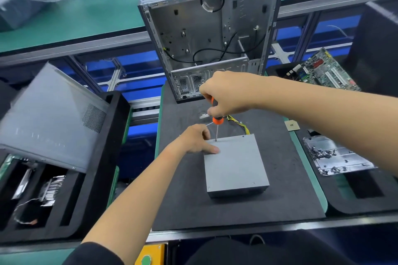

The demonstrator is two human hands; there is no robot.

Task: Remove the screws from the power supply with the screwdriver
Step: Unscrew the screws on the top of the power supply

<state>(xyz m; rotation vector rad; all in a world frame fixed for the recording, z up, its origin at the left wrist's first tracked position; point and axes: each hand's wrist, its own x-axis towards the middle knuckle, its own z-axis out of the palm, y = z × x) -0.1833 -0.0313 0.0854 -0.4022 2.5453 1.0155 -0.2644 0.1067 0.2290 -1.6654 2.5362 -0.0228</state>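
The screwdriver [217,120] is gripped by the right hand [226,94], fingers curled round its handle — tip on a corner screw [215,140]; the power supply [234,163] is steadied by the left hand [197,139], thumb pressed flat on the lid.

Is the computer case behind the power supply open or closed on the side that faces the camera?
Open. The computer case has no side panel there: its bare metal interior and loose black cables show.

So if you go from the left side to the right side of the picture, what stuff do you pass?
Grey case panel → left hand → power supply → tray of loose screws.
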